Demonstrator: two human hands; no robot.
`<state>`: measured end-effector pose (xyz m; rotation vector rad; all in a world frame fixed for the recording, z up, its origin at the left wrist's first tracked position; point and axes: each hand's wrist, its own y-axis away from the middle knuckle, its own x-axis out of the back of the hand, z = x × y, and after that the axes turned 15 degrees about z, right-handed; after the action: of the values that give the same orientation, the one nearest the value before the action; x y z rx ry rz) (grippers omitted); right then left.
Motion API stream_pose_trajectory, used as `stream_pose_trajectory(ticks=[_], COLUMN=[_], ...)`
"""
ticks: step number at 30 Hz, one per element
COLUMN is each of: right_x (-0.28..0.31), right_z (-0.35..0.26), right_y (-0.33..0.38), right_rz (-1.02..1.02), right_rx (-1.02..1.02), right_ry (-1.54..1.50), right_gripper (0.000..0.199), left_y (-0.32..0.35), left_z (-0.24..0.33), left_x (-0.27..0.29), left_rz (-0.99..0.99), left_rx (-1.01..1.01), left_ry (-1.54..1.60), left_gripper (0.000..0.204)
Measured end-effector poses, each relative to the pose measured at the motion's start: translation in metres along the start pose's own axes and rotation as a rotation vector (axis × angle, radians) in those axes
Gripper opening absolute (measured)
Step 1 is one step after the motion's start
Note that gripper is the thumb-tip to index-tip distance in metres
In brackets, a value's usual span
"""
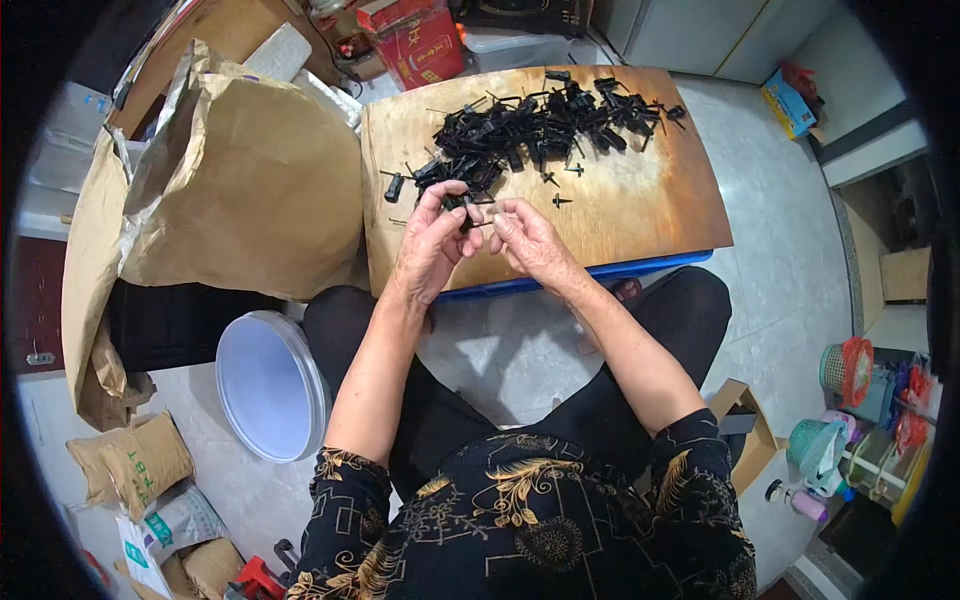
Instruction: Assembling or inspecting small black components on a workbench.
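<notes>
Above the near edge of a wooden board, my left hand is closed on a small black plastic part, its fingers covering much of it. Facing it, my right hand pinches a thin dark stem that reaches toward the part; whether the two are joined I cannot tell. Just beyond both hands spreads a heap of black plastic parts with thin rods sticking out. One loose black part lies left of the heap. Right of it lies a small black cross-shaped piece.
A big brown paper sack stands against the board's left side. A round white bucket is on the floor by my left leg. Under the board shows a blue edge. An open cardboard box sits right of my right leg.
</notes>
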<state>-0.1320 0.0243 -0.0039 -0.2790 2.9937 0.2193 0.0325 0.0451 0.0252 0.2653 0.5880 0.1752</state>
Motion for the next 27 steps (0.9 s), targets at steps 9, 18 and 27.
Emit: stream_pose_trajectory(ticks=[9,18,27], right_x=[0.008,0.011,0.014], right_z=[-0.012,-0.027,0.019], right_y=[0.008,0.010,-0.008], right_rz=[-0.080,-0.260,-0.027], right_rx=[-0.034,-0.179,0.219], right_ry=[-0.147,-0.144,0.118], right_gripper=[0.018,0.017,0.025], left_y=[0.012,0.018,0.013], left_z=[-0.003,-0.005,-0.020], left_x=[0.001,0.002,-0.004], left_rz=[-0.109,-0.346,-0.201], left_rx=[0.108,0.206,-0.108], left_ry=[-0.114,-0.102,-0.530], left_gripper=[0.044,0.046,0.038])
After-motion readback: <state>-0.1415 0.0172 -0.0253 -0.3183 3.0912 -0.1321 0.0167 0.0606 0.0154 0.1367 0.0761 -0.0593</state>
